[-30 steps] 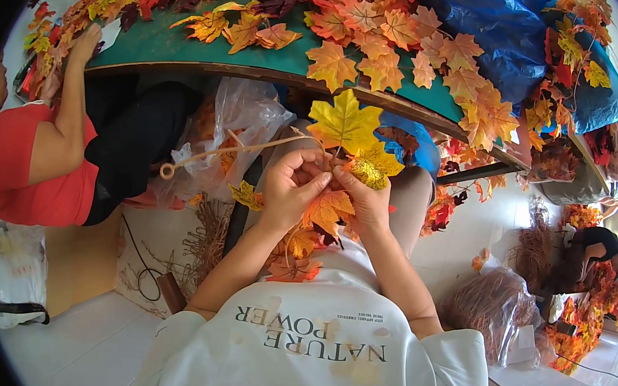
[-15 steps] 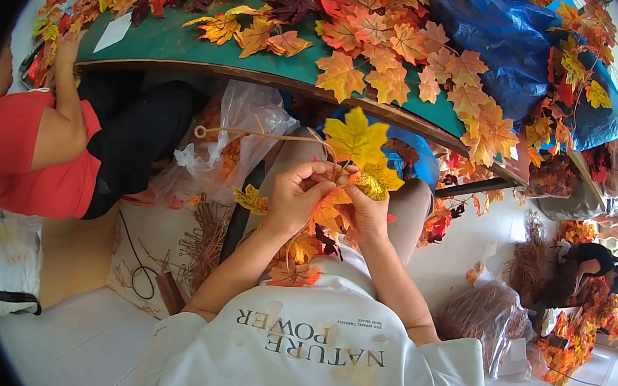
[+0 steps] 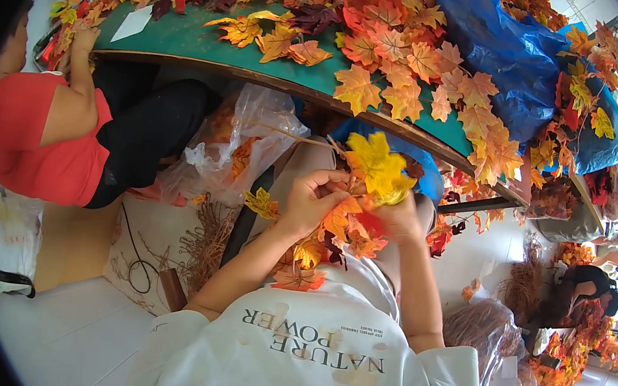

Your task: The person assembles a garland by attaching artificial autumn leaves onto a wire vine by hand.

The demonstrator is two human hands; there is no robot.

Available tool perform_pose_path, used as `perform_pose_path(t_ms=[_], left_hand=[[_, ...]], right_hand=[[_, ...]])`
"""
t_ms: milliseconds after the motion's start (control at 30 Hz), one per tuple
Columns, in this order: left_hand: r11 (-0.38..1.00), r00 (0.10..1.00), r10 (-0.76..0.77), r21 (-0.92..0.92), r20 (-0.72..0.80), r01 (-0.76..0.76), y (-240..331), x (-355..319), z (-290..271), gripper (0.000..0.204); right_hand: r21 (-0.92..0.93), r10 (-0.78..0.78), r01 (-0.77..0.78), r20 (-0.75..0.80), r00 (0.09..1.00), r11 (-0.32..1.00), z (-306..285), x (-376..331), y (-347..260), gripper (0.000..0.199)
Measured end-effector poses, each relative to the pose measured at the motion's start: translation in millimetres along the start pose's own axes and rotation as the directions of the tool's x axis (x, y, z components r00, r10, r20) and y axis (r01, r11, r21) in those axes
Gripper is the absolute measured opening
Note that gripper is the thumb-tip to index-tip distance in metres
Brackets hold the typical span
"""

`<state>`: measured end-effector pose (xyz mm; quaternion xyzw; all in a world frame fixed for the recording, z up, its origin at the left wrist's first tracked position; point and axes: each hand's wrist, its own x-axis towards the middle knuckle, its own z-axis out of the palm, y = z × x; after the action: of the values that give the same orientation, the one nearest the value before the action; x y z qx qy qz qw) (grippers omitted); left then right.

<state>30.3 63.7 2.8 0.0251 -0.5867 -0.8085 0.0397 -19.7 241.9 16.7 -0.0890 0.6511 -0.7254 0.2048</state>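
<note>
My left hand (image 3: 312,202) is closed in a pinch on the brown stem of an artificial maple leaf garland. The stem (image 3: 296,136) runs off to the left above my fingers. A yellow maple leaf (image 3: 374,162) stands up between my hands, with a shiny gold piece (image 3: 398,192) beside it. My right hand (image 3: 404,219) is curled just below that gold piece; it is blurred, and what its fingertips hold is hidden. Orange leaves (image 3: 340,217) hang beneath my hands over my lap. A small yellow leaf (image 3: 261,203) sticks out left of my left wrist.
A green-topped table (image 3: 189,39) ahead carries leaf garlands and a blue plastic bag (image 3: 500,55). At left sits a person in a red top (image 3: 43,139). Clear plastic bags (image 3: 255,131) hang below the table edge. A wrapped bundle of brown stems (image 3: 483,332) lies at right.
My right hand has moved right, away from the left hand, and turned. The yellow leaf has shifted right and down. My left hand keeps its pinch. The view has swung slightly.
</note>
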Motion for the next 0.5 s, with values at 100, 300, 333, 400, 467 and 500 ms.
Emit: perform_pose_path(t_ms=[100,300,333,400,467,500], left_hand=[[0.998,0.999,-0.032,0.050,-0.016,0.033,9,0,-1,0.027],[0.981,0.999,-0.025,0.190,-0.029,0.030,8,-5,1,0.025],[0.981,0.999,-0.023,0.190,-0.023,0.027,9,-5,0,0.025],[0.998,1.000,0.004,0.068,-0.012,-0.004,13,-2,-1,0.024],[1.000,1.000,0.025,0.017,0.018,-0.025,14,1,-2,0.022],[1.000,0.999,-0.015,0.009,0.035,0.014,21,0,-1,0.023]], right_hand=[[0.189,-0.379,0.434,-0.266,0.886,0.881,-20,8,-39,0.040],[-0.327,-0.613,0.566,-0.055,0.788,0.757,43,0,-77,0.036],[-0.488,-0.555,0.492,0.018,0.831,0.721,47,8,-70,0.039],[-0.594,-0.473,0.412,0.059,0.879,0.691,48,16,-59,0.034],[-0.321,-0.183,0.212,0.117,0.976,0.923,42,22,-43,0.023],[-0.240,-0.210,0.222,0.073,0.975,0.945,42,21,-43,0.018]])
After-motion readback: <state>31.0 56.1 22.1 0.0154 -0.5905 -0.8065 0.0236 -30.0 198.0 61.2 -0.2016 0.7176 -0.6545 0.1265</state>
